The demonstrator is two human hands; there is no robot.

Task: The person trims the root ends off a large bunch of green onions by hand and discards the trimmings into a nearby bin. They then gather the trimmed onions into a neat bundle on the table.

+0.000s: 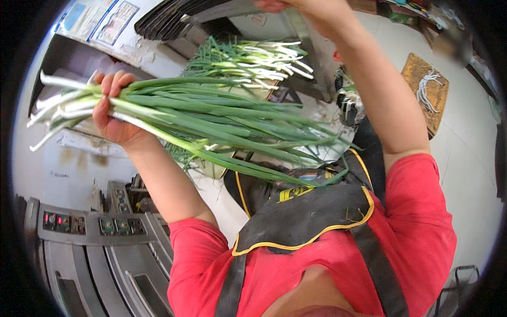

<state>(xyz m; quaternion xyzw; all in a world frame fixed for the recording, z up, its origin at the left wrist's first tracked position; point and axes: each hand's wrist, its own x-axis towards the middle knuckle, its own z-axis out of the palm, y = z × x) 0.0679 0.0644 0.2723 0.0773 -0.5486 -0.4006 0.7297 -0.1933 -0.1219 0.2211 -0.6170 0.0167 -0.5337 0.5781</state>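
My left hand (119, 107) is raised at the left, its fingers closed around a loose bunch of spring onions (222, 119). Their white root ends stick out to the left, while the long green leaves stretch right across the front of my black apron (301, 222) with yellow edging. Behind the bunch lies a pile of more spring onions (253, 63), white ends towards the right. My right hand (273, 4) reaches up to the top edge of the view and is mostly cut off. Whether it holds anything cannot be seen.
At the lower left stands a metal oven (91, 253) with control panels and red lights. A wooden board (429, 119) at the right carries white strings (427, 89). Dark stacked sheets (170, 20) are at the top. Another person (451, 45) is blurred at the upper right.
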